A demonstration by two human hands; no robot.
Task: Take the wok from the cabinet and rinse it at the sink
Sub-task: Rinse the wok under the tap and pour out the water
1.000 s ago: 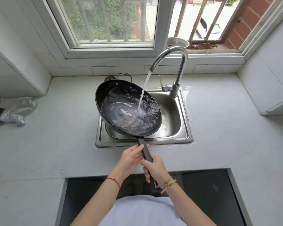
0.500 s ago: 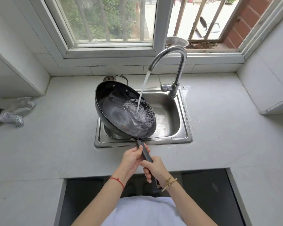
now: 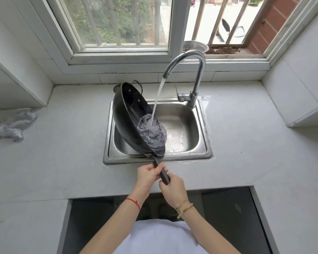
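Pale grey stone desk, L-shaped, wrapped round a rectangular stainless steel sink set under the window. Curved chrome gooseneck tap behind the basin, running, with a thin stream of water falling forward and left. Round black metal wok over the left half of the sink, tipped steeply onto its edge with the open face turned right, probably so the rinse water pours off into the basin instead of onto the desk. Pooled water gathered at the low near rim and spilling over it, right where the stream lands. Small loop handle at the far rim raised toward the window. Long dark straight handle pointing back over the sink's front edge. Left hand wrapped round it nearer the pan, right hand clenched round the end, likely two hands to steady the tilt. Crumpled silver scouring pad far left, well apart, untouched. Rinse looks nearly done.
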